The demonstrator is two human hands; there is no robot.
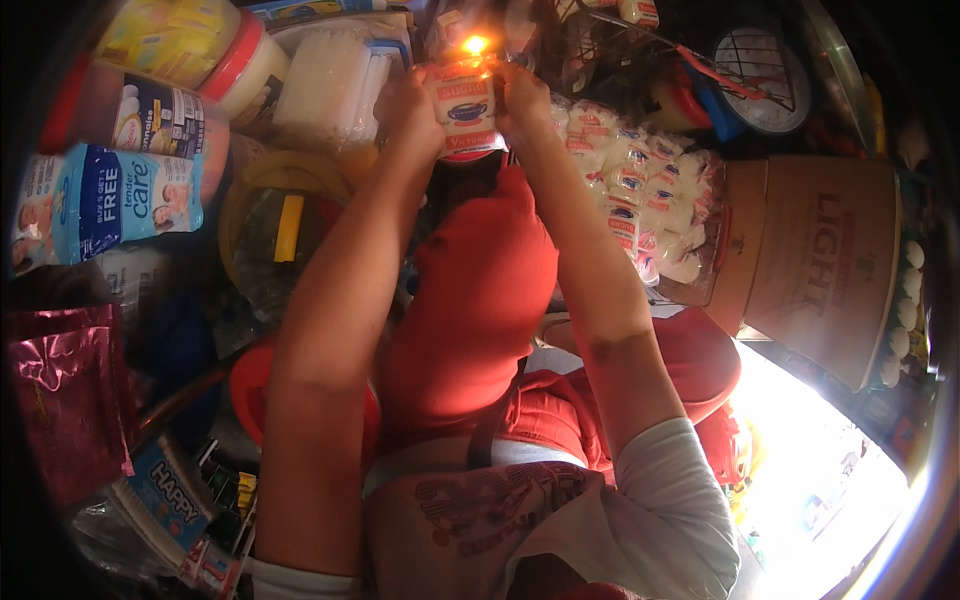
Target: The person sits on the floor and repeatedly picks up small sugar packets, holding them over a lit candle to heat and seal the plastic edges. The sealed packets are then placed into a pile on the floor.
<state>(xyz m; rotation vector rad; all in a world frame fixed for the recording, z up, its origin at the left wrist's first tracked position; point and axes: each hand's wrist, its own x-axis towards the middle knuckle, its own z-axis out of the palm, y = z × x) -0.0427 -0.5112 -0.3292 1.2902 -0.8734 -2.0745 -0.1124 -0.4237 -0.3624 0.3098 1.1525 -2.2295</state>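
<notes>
Between both hands hangs a small clear plastic packet of white sugar (466, 112), printed in red with a blue cup. My left hand (411, 109) pinches its upper left corner, and my right hand (525, 97) grips the upper right one. A small bright orange flame (475, 45) burns right at the packet's top edge; glare hides what it burns on and whether it touches the plastic. To the right of my right forearm lie many similar filled sugar packets (626, 180), piled in a container.
A cardboard box (817, 262) stands at right, with several eggs (907, 300) beyond it. A dial scale (757, 82) sits upper right. At left are a mayonnaise jar (165, 124), a wipes pack (135, 202) and translucent plastic bundles (326, 90). My red-clothed knee (480, 277) rises below the hands.
</notes>
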